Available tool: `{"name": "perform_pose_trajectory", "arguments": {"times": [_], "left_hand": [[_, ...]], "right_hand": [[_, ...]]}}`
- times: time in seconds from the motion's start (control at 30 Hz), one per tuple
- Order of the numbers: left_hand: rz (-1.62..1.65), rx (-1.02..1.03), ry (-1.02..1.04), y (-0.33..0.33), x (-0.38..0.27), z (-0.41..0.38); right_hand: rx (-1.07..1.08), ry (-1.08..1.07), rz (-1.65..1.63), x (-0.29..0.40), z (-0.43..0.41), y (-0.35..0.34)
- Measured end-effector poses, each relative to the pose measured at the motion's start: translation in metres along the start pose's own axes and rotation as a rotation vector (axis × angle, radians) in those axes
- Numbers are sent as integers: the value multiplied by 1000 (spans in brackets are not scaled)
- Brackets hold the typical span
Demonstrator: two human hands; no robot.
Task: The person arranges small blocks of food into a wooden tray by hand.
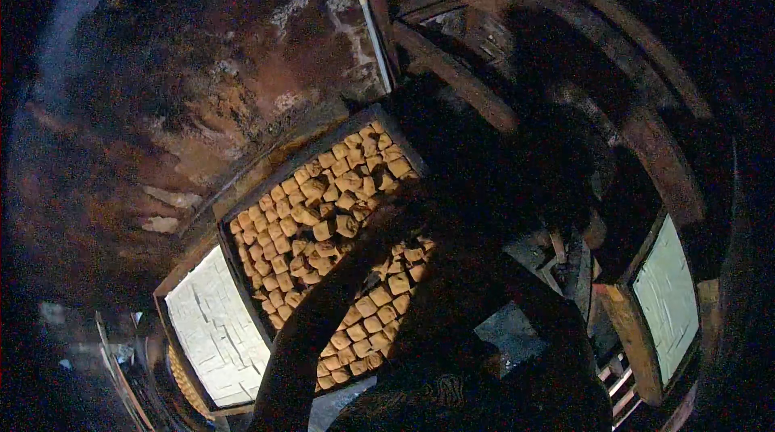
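Note:
A dark-rimmed tray (227,250) lies before me, filled with golden-brown cubes (281,244) that look like fried tofu. Along its left side and near edge the cubes sit in rows; toward the middle they are heaped and tilted. My left forearm (315,323) crosses the tray from the bottom as a dark shape. At its end, my left hand (396,205) is over the cubes near the right side, its fingers lost in shadow. My right forearm (557,311) shows darkly at right; I cannot make out my right hand or anything it holds.
A wooden-framed tray with a white, scored slab (215,323) adjoins the left side. Another framed pale slab (666,299) stands at far right. Beyond are a stained wall (242,81), a pale tube (375,38) and wooden beams (460,74). Deep shadow covers the right.

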State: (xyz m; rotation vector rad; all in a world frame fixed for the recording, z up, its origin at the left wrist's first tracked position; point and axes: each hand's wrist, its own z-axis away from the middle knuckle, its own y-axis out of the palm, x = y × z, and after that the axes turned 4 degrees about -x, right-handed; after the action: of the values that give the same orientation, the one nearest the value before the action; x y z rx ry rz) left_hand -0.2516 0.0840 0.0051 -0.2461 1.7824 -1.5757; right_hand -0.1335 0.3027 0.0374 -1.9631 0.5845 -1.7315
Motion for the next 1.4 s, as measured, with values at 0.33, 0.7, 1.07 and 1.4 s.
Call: {"name": "perform_pose_trajectory", "arguments": {"times": [0.33,0.7,1.07,1.4], "left_hand": [[501,9,-178,12,44,48],[1728,-56,-544,32,38,62],[-243,-47,-269,-71,-1,137],[522,-379,-680,70,19,246]], "right_hand": [[-4,2,-1,2,3,5],[-4,-31,6,9,6,11],[56,-280,-10,42,8,60],[20,-560,-49,85,-4,125]]}}
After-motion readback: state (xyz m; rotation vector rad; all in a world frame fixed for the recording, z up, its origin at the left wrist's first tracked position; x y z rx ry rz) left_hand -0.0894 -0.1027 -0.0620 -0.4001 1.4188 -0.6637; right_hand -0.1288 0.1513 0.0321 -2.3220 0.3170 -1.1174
